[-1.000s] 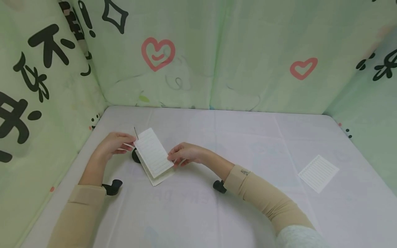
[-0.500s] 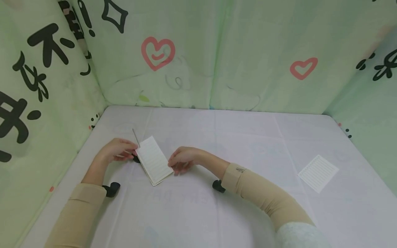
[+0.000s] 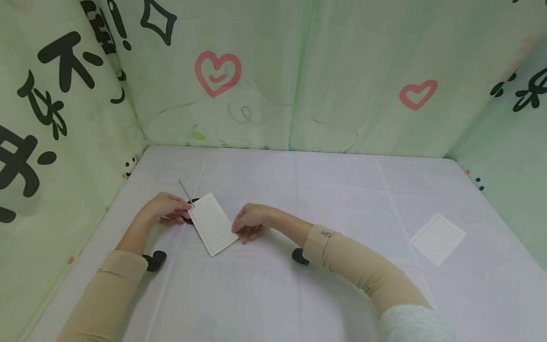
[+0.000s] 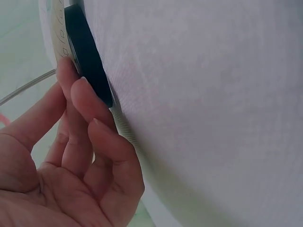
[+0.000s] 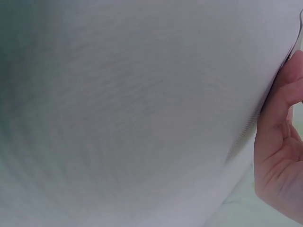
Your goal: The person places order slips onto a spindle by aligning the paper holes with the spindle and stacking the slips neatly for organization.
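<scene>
A small pale stack of lined paper cards (image 3: 213,227) lies at a slant on the table between both hands. At its upper left edge, my left hand (image 3: 167,208) pinches the cards between thumb and fingers. A thin metal rod (image 3: 185,191) rises beside those fingertips, and a black round base (image 3: 187,220) shows partly behind the cards. Seen from the left wrist, the dark base (image 4: 87,54) lies right by the fingertips, with the patterned edge of a card (image 4: 60,33) alongside. My right hand (image 3: 255,222) pinches the cards' right corner; its fingertips are partly hidden.
Another lined card (image 3: 438,239) lies flat on the right side of the white-covered table (image 3: 342,204). Green printed curtains (image 3: 350,71) enclose the back and sides. Black wrist mounts (image 3: 155,261) sit at both sleeves.
The upper card has come down from a raised, offset position over the lower one, and their edges now line up. The left hand has lowered slightly with it; the rod leans further left.
</scene>
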The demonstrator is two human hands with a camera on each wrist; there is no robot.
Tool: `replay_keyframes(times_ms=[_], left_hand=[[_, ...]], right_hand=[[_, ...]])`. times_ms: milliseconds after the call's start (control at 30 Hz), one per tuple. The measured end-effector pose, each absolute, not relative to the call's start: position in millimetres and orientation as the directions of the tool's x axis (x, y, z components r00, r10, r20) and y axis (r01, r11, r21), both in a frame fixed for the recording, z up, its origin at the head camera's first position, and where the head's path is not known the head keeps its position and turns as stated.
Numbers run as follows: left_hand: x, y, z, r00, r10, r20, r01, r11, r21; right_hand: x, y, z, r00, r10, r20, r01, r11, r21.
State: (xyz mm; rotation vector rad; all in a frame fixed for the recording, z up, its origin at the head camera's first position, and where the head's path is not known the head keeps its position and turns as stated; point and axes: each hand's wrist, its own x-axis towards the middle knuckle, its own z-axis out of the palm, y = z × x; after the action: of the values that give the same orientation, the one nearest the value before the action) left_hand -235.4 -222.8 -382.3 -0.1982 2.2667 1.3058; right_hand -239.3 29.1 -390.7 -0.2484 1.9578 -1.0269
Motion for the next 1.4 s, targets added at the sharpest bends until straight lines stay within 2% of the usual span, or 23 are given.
replay_keyframes(times_ms=[433, 900, 1033, 1200, 1300, 1400], left_hand=[[-237, -218, -381, -0.875, 0.083, -0.477, -0.348, 0.577, 0.739], [-238, -222, -383, -0.857, 0.089, -0.508, -0.376, 0.565, 0.734], [-240, -223, -387, -0.852, 0.092, -0.515, -0.384, 0.557, 0.736], [-236, -221, -385, -0.852, 0.096, -0.515, -0.382, 0.559, 0.736], [-235, -222, -384, -0.852, 0.090, -0.516, -0.383, 0.565, 0.730], [-235, -222, -383, -0.851, 0.089, -0.518, -0.384, 0.568, 0.728]], right_hand=[[-239, 27, -391, -0.619, -0.522, -0.587, 0.144, 0.659, -0.738], [-237, 31, -386, -0.611, -0.522, -0.595, 0.172, 0.646, -0.743], [-238, 37, -385, -0.625, -0.536, -0.567, 0.139, 0.638, -0.757], [-233, 53, -376, -0.692, -0.555, -0.462, 0.004, 0.637, -0.771], [-226, 70, -367, -0.741, -0.584, -0.331, -0.158, 0.630, -0.760], [-216, 94, -358, -0.786, -0.588, -0.188, -0.322, 0.650, -0.688]])
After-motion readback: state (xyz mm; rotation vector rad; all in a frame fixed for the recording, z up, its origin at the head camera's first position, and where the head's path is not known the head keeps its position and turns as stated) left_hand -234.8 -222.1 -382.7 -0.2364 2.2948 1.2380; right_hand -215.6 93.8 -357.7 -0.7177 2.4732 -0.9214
